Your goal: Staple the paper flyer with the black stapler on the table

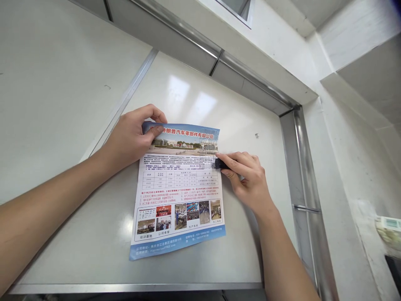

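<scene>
Work in hand, as I judge it: small black tool (220,164), likely a mini stapler, set over the right edge of a printed sheet (184,171), about level with the small-print paragraph. Above it, on the same edge, rows of silvery marks (209,146), probably staples, over the title's end and the photo banner. Any further press here would call for the edge kept flat, the tool square to it and the fingertips out of its bite

Left hand (133,131): thumb on the sheet's top left corner, fingers curled at the top edge, pinching it. Right hand (247,177): tool pinched between thumb and forefinger, the other fingers bent in. Sheet over the pale worktop (232,113), slightly slanted, bottom edge curled; whether it lies fully flat, cannot tell

Writing: red title reads 朗普汽车零部件有限公司, its start under the left thumb. Red line opens 每个月25日. Photo captions: 培训基地, 公司食堂, 生产车间, 员工宿舍. Blue foot gives 公司地址, 南京市江北新区, plus a phone line, digits too soft to trust. Table text mostly too small. No brand legible on the tool

Also: bent wire bit (107,87) on the upper left surface, another small scrap (257,135) right of the sheet; barcode label (391,223) at far right, text unreadable
</scene>
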`<state>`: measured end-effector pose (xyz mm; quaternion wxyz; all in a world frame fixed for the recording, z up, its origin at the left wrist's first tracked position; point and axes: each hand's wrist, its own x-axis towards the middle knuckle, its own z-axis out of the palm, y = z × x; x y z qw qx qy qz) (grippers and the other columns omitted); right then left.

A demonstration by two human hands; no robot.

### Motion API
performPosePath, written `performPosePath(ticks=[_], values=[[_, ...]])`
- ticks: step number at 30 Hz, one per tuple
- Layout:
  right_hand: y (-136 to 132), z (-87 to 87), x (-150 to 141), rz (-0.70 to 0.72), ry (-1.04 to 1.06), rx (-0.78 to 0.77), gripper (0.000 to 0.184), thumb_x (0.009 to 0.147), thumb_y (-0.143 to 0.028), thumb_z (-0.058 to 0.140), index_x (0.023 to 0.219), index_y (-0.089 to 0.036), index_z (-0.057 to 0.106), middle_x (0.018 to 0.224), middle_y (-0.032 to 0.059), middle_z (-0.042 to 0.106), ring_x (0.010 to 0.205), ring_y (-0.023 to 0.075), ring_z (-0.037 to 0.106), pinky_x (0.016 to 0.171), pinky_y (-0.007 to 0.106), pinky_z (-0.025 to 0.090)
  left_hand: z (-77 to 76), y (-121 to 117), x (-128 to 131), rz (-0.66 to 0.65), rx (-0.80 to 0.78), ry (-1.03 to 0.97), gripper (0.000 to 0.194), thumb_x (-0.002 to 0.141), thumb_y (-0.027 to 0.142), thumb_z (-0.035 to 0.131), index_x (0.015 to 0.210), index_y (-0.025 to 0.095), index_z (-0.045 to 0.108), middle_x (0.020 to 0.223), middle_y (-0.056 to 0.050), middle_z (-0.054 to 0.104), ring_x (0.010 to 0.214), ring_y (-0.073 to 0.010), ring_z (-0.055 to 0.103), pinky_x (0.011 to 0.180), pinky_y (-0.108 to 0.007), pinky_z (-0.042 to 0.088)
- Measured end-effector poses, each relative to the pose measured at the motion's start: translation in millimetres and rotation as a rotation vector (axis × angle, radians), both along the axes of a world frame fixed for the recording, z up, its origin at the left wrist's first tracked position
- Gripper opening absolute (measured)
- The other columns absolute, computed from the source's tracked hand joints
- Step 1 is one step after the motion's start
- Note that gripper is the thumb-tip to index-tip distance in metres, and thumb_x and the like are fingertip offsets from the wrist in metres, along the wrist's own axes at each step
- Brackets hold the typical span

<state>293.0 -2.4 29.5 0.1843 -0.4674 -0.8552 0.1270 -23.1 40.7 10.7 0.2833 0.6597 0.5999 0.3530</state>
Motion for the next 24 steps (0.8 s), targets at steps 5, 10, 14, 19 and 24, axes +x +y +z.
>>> performPosePath(ticks=[5,10,14,19,24], values=[[-1,-1.1,0,-0.006,-0.003,0.026,0.038,0.101,-0.018,0.052,0.134,-0.034,0.064,0.117,0.0024,0.071,0.100,0.0216,0.064,0.089,0.041,0.039,-0.2,1,1,0.005,-0.015,-0.005,0.010,0.085,0.023,0.061,0.092,0.027,0.067,0.091,0.001,0.071,0.069,-0.0161,0.060,0.065,-0.031,0.044],[-3,0.7,-1,-0.014,-0.024,0.017,0.042,0.100,-0.014,0.051,0.135,-0.033,0.063,0.118,0.0023,0.070,0.102,0.0217,0.063,0.091,0.041,0.040,-0.9,1,1,0.005,-0.011,-0.002,0.010,0.085,0.023,0.062,0.092,0.026,0.068,0.092,0.001,0.071,0.069,-0.0160,0.060,0.066,-0.031,0.045],[-3,1.4,-2,-0.022,-0.051,0.011,0.043,0.099,-0.013,0.050,0.135,-0.033,0.063,0.119,0.0025,0.070,0.103,0.0222,0.063,0.091,0.041,0.040,-1.1,1,1,0.001,0.010,0.002,0.010,0.085,0.022,0.062,0.093,0.025,0.068,0.094,0.001,0.071,0.071,-0.0157,0.060,0.068,-0.031,0.045],[-5,4.3,-8,-0.061,-0.095,-0.014,0.042,0.099,-0.014,0.048,0.134,-0.033,0.063,0.118,0.0034,0.069,0.104,0.0232,0.062,0.091,0.041,0.040,-0.7,1,1,0.001,-0.001,-0.005,0.009,0.085,0.020,0.063,0.091,0.025,0.068,0.093,0.002,0.071,0.068,-0.0149,0.059,0.066,-0.031,0.044],[-8,6.6,-15,-0.100,-0.151,-0.042,0.040,0.098,-0.013,0.050,0.130,-0.032,0.064,0.118,0.0036,0.068,0.103,0.0238,0.059,0.096,0.044,0.037,-0.3,1,1,0.006,-0.006,-0.006,0.007,0.086,0.022,0.063,0.091,0.025,0.068,0.093,0.002,0.072,0.071,-0.0157,0.060,0.066,-0.031,0.044]])
